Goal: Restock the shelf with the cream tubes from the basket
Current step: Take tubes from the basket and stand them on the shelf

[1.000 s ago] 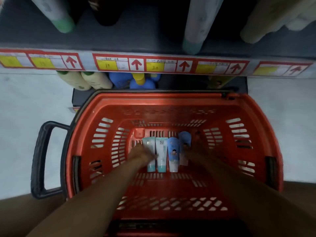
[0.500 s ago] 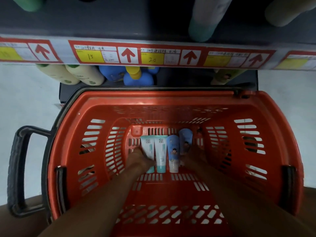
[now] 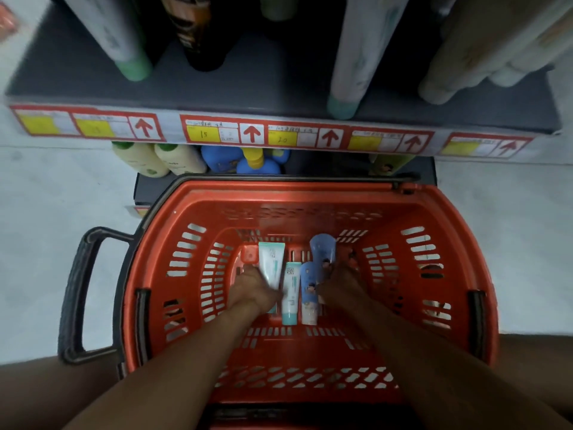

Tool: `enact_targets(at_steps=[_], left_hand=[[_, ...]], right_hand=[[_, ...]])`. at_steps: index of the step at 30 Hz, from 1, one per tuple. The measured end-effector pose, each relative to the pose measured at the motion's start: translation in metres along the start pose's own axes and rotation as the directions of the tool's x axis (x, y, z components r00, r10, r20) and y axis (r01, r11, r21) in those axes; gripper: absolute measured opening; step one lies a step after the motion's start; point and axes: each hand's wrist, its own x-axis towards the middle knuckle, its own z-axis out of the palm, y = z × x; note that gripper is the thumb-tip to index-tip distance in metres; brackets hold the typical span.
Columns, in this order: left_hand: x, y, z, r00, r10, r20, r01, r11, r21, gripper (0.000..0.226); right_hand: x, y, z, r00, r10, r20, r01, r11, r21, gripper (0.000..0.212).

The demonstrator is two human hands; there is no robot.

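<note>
Both my arms reach down into a red plastic basket point(image 3: 192, 200). My left hand point(image 3: 252, 288) is closed on a white-and-teal cream tube point(image 3: 272, 263), which is raised above the others. My right hand point(image 3: 342, 282) grips a blue cream tube point(image 3: 323, 249), also raised. A second teal tube point(image 3: 290, 294) and a second blue tube point(image 3: 309, 297) lie side by side on the basket floor between my hands. The dark shelf point(image 3: 248, 91) with red price labels point(image 3: 260, 133) runs across above the basket.
Tall tubes and bottles point(image 3: 356, 51) stand on the shelf, with a bare stretch between them. Cream bottles point(image 3: 161, 158) and blue bottles point(image 3: 245, 159) sit on the lower shelf behind the basket. The basket's black handle point(image 3: 74, 293) sticks out left. White floor lies on both sides.
The left teal tube and the right blue tube have come up off the basket floor in my hands. The view has tilted up, showing more of the shelf.
</note>
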Motion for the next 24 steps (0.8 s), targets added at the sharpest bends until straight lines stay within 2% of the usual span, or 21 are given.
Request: enact_targets(at_steps=[4,11,14,19,24], left_hand=[[-0.031,0.015,-0.02,0.994,0.073,-0.079,-0.078,0.996,-0.053,0.086],[-0.09,0.04,-0.065,0.936,0.245,-0.251,-0.284,0.949,-0.135,0.07],[-0.118,0.059,-0.086,0.892,0.318,-0.32,-0.378,0.914,-0.147,0.061],[-0.162,0.093,-0.115,0.802,0.44,-0.404,-0.527,0.84,-0.13,0.058],[-0.208,0.125,-0.14,0.681,0.523,-0.512,-0.65,0.754,-0.094,0.055]], right_hand=[[-0.022,0.001,-0.013,0.991,0.002,-0.13,0.011,0.995,0.095,0.05],[-0.078,-0.012,-0.051,0.954,-0.041,-0.298,0.082,0.989,0.125,0.07],[-0.096,-0.012,-0.07,0.928,-0.065,-0.367,0.134,0.977,0.164,0.064],[-0.132,-0.016,-0.112,0.861,-0.153,-0.486,0.237,0.965,0.115,0.055],[-0.171,-0.019,-0.154,0.775,-0.214,-0.595,0.324,0.943,0.083,0.045]])
